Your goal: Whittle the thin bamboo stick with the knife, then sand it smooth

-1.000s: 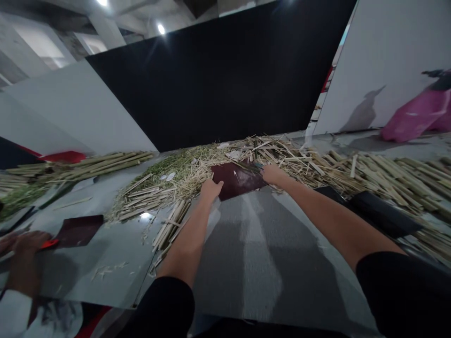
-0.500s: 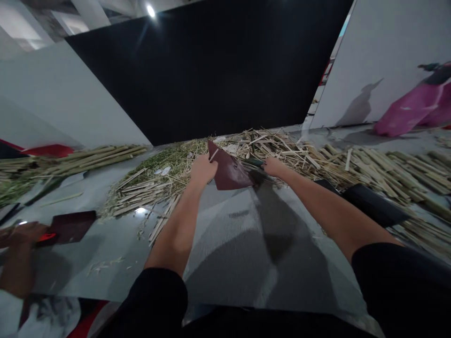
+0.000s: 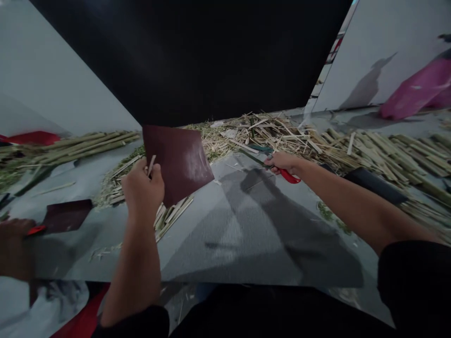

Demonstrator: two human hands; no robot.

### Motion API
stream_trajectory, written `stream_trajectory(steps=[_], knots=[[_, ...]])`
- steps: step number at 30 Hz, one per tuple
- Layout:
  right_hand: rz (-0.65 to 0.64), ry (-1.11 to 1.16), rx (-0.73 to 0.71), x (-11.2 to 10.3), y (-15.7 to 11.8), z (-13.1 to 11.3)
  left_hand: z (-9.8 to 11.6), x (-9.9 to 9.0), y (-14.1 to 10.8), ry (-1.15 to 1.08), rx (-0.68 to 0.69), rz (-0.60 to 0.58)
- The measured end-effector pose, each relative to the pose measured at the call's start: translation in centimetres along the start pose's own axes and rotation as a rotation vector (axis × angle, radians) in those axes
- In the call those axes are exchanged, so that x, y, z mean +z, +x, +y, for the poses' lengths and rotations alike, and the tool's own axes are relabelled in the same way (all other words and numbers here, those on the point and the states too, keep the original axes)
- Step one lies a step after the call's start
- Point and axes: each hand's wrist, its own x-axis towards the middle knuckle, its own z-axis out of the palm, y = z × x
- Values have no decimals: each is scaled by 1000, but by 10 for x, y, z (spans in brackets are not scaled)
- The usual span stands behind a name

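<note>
My left hand (image 3: 143, 188) is closed at the lower left edge of a stiff maroon sheet (image 3: 178, 162), which stands raised and tilted above the table. A short pale stick (image 3: 151, 164) pokes up between its thumb and fingers. To the right, my right hand (image 3: 282, 163) grips a pair of shears by its red handle (image 3: 291, 177). Two dark green blades (image 3: 259, 149) spread apart from it toward the left, near the pile of split sticks (image 3: 268, 129). My fingers partly cover the pivot.
Bundled stalks (image 3: 91, 146) lie at the left, and more stalks (image 3: 384, 164) at the right beside a dark curved piece (image 3: 375, 184). A co-worker's hand (image 3: 16, 227) holds something red-handled near another maroon sheet (image 3: 66, 216). A black panel (image 3: 197, 61) stands behind the grey table (image 3: 246, 253).
My left hand has moved left and nearer with the maroon sheet, now turned broadside. The shears in my right hand now show their red handle and spread blades. The view has tipped downward.
</note>
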Motion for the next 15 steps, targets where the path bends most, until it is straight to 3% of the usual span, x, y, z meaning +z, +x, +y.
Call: stream_trajectory(steps=[7, 12, 15], knots=[[233, -100, -68, 5, -39, -5, -1, 10, -17, -110, -67, 172], [182, -5, -130, 7, -94, 6, -30, 18, -28, -309, -154, 179], [59, 75, -164, 8, -126, 22, -55, 25, -47, -460, -294, 30]])
